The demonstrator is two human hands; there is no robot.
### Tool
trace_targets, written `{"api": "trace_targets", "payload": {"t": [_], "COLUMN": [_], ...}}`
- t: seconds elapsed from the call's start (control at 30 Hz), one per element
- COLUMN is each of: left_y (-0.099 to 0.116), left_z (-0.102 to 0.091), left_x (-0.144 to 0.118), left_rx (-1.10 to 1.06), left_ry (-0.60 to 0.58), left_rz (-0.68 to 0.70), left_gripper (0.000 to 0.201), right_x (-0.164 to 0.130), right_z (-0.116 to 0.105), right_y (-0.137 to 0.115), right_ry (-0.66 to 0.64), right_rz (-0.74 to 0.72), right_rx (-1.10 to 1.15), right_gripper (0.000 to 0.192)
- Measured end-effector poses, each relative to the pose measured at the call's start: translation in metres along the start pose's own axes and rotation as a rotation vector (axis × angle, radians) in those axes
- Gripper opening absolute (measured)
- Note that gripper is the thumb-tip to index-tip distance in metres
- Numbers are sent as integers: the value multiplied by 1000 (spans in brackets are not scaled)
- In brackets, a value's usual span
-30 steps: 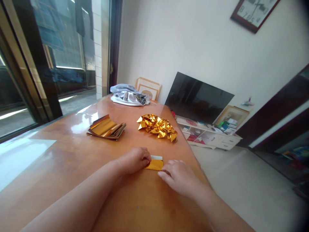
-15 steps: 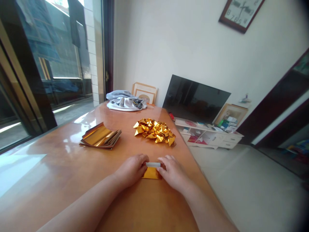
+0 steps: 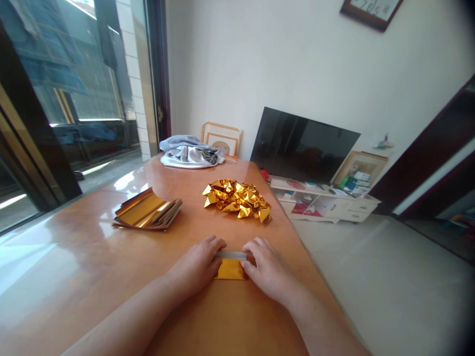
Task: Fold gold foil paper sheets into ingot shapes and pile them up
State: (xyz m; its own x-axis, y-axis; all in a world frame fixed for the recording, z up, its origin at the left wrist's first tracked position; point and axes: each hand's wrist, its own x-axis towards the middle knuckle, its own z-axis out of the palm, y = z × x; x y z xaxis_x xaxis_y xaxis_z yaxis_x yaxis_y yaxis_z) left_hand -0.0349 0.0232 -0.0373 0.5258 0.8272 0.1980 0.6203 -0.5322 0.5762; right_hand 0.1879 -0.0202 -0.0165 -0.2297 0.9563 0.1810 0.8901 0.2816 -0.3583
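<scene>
A small sheet of gold foil paper (image 3: 230, 270) lies on the table in front of me, its far edge folded up so a pale strip of the back shows. My left hand (image 3: 200, 264) pinches the left end of that fold between thumb and fingers. At the right end, my right hand (image 3: 265, 264) grips the fold the same way. Beyond my hands sits a pile of folded gold foil pieces (image 3: 239, 200). To the left of it lies a stack of gold foil sheets (image 3: 146, 212), the top one curling up.
The glossy wooden table (image 3: 92, 272) has its right edge close to my right arm. Bundled pale cloth (image 3: 191, 152) rests at its far end. Past it are a television (image 3: 304, 146) and a low white cabinet (image 3: 334, 205). A glass door (image 3: 85, 74) is on the left.
My view has tilted down slightly. My left hand has shifted a little left along the fold, and more of the pale strip shows between my hands. Both hands still hold the paper.
</scene>
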Motion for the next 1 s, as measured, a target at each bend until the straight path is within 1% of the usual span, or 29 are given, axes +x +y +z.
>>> {"api": "trace_targets", "payload": {"t": [0.1, 0.27, 0.37, 0.5, 0.6, 0.73, 0.87, 1.0], "left_y": [1, 4, 8, 15, 20, 26, 30, 29], "left_z": [-1, -2, -3, -9, -14, -20, -24, -26], "left_x": [0, -1, -1, -3, -3, -3, -4, -6], "left_rx": [3, 24, 51, 120, 204, 289, 345, 379], "left_ry": [-10, -24, -30, -61, -98, -114, -146, -153], "left_rz": [-2, 2, 2, 10, 17, 32, 34, 64], "left_gripper": [33, 33, 25, 13, 16, 20, 21, 23], "right_x": [0, 1, 0, -2, -4, -5, -7, -9], "right_z": [1, 1, 0, -1, -2, -3, -3, -3], "right_y": [1, 1, -2, -5, -5, -5, -6, -7], "right_ry": [17, 7, -15, -35, -33, -42, -61, -60], "right_rz": [3, 5, -25, -65, -80, -85, -86, -81], "right_rx": [31, 45, 10, -95, -165, -224, -232, -208], "right_gripper": [14, 12, 9, 8, 10, 14, 18, 17]}}
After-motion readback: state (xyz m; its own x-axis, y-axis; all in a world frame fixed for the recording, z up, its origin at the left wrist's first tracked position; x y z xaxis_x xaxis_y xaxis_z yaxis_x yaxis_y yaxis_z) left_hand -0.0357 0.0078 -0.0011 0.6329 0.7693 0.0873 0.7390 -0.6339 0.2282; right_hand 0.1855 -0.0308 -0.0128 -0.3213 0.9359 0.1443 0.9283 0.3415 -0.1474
